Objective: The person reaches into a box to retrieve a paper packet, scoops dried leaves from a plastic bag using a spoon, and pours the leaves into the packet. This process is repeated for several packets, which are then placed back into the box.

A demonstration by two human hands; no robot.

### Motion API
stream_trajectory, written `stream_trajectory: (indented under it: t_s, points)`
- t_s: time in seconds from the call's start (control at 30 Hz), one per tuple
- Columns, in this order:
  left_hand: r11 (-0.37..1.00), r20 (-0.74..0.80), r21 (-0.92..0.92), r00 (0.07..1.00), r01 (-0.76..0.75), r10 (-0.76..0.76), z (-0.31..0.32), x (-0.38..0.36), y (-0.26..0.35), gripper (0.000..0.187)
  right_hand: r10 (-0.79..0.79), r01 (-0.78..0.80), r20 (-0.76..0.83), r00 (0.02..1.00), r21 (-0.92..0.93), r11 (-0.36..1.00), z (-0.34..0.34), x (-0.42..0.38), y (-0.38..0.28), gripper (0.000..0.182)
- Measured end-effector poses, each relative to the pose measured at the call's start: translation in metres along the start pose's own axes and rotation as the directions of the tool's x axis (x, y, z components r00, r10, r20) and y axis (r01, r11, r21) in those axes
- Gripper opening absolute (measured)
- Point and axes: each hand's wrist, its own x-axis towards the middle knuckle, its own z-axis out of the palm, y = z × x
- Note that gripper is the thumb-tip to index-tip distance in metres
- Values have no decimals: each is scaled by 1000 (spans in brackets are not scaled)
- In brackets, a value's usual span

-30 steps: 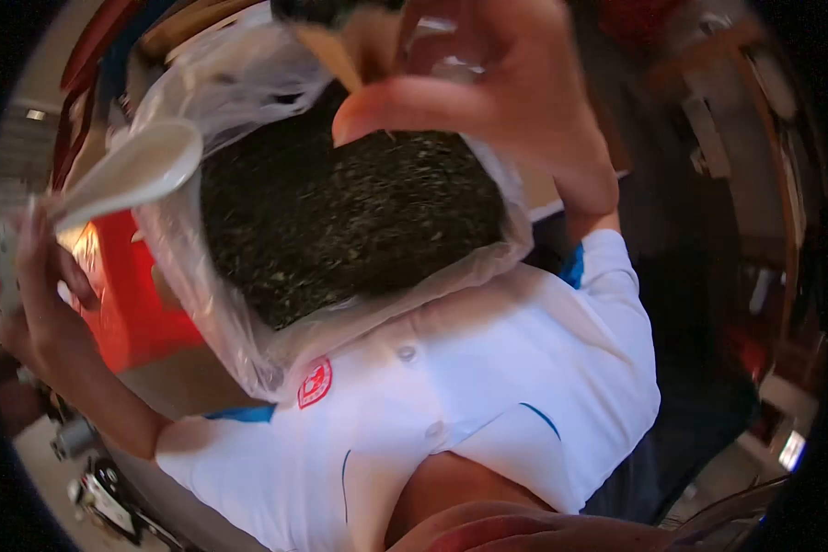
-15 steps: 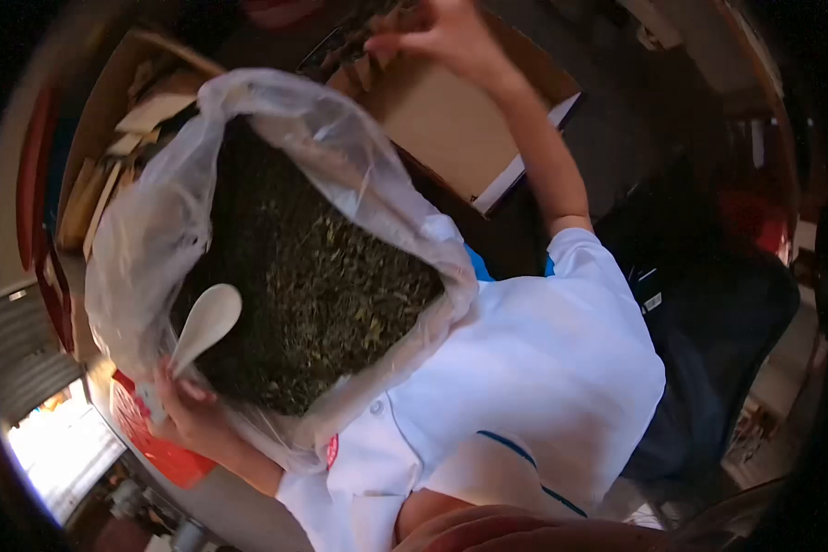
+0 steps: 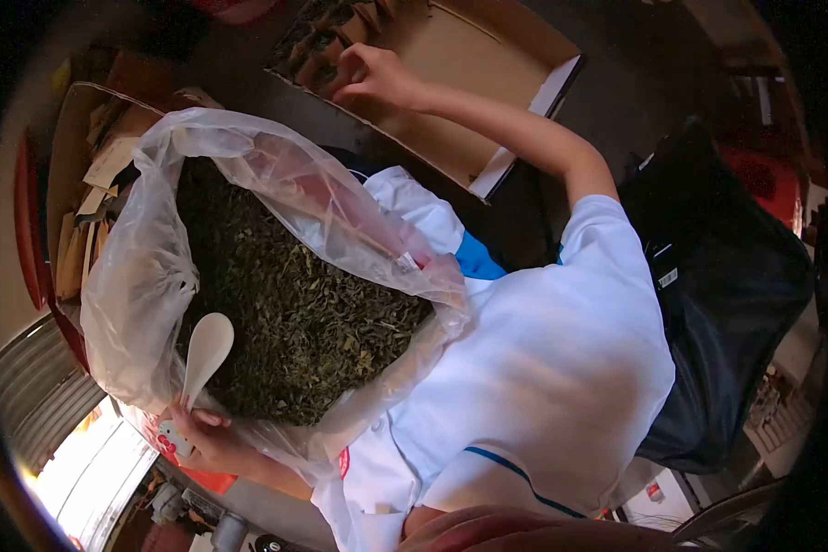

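My left hand [image 3: 202, 442] is closed around the handle of a white spoon [image 3: 210, 345]. A small white thing with a red pattern [image 3: 172, 440] shows against its fingers. The spoon's bowl lies over dried dark-green leaves [image 3: 313, 313] filling a large clear plastic bag [image 3: 133, 313], whose rim is folded open. My right hand [image 3: 377, 78] reaches over a shallow cardboard box [image 3: 469, 69], its fingers curled beside small brown paper packets [image 3: 320, 66] standing in a row. What its fingertips grip, if anything, is hidden.
Left of the bag stands a carton with brown paper pieces [image 3: 110, 166]. A black bag or cover [image 3: 727, 294] hangs at the right, near a red thing [image 3: 759, 189]. A red and white package [image 3: 207, 480] sits below my left hand.
My right hand has come down and left in the view, closer to the packets at the box's edge. My left hand still holds the spoon; the whole view has shifted slightly.
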Motion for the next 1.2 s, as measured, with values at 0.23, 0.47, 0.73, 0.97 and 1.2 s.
stream_trajectory:
  t_s: [0.23, 0.47, 0.73, 0.97, 1.2]
  points:
    - [999, 11, -32, 1000, 0, 0, 4, -2, 4, 21, -107, 100, -92, 990, -77, 992, 13, 0, 18, 35]
    - [999, 13, -49, 1000, 7, -6, 3, -1, 1, 21, -155, 122, -172, 973, -184, 975, 23, 6, 23, 36]
    - [999, -20, -4, 999, 42, -42, 3, -3, -1, 25, -150, 122, -153, 977, -180, 976, 9, 0, 13, 49]
    - [988, 60, -151, 998, 46, -37, -7, 0, 35, 21, -468, 445, -274, 840, -145, 884, -56, 10, -92, 37]
    - [967, 139, -231, 987, 108, -77, 4, 1, 60, 17, -951, 899, 187, 247, -411, 153, -119, 97, -288, 40]
